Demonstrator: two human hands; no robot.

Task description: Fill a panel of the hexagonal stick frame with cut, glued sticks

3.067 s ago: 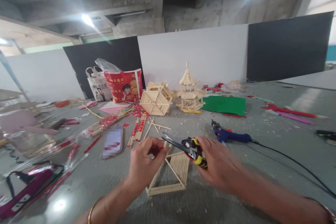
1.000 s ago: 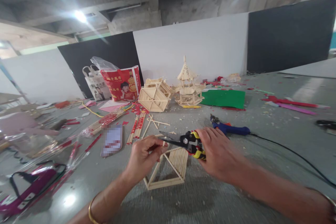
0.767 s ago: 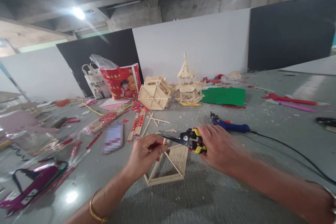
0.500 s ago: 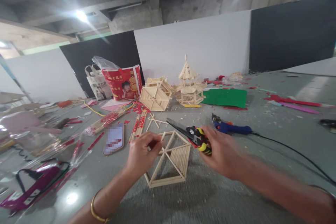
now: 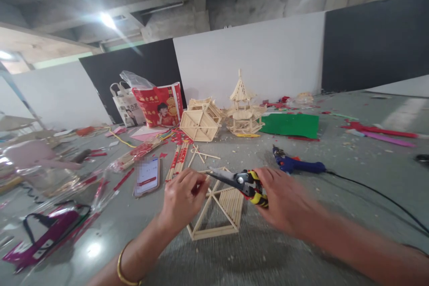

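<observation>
My right hand [image 5: 284, 194] grips yellow-and-black handled shears [image 5: 239, 180], their blades parted and pointing left. The blade tips reach the fingertips of my left hand [image 5: 185, 194]. That hand is closed in a pinch on a thin wooden stick, now mostly hidden by the fingers and blades. Beneath both hands lies a hexagonal stick frame [image 5: 216, 233] with spokes meeting in the middle. Its right-hand section is filled with parallel sticks; the near section is open. My left hand covers the frame's left part.
A blue glue gun [image 5: 300, 165] with a black cord lies right. Behind stand a stick pagoda [image 5: 241, 111] and a tilted hexagonal stick model [image 5: 200, 123]. A phone [image 5: 147, 176], red-printed stick packets [image 5: 178, 161], a red bag [image 5: 157, 105] and a green sheet [image 5: 290, 125] surround the work.
The shears have moved left and down, bringing their blades to my left fingertips. My left hand stays pinched in nearly the same place.
</observation>
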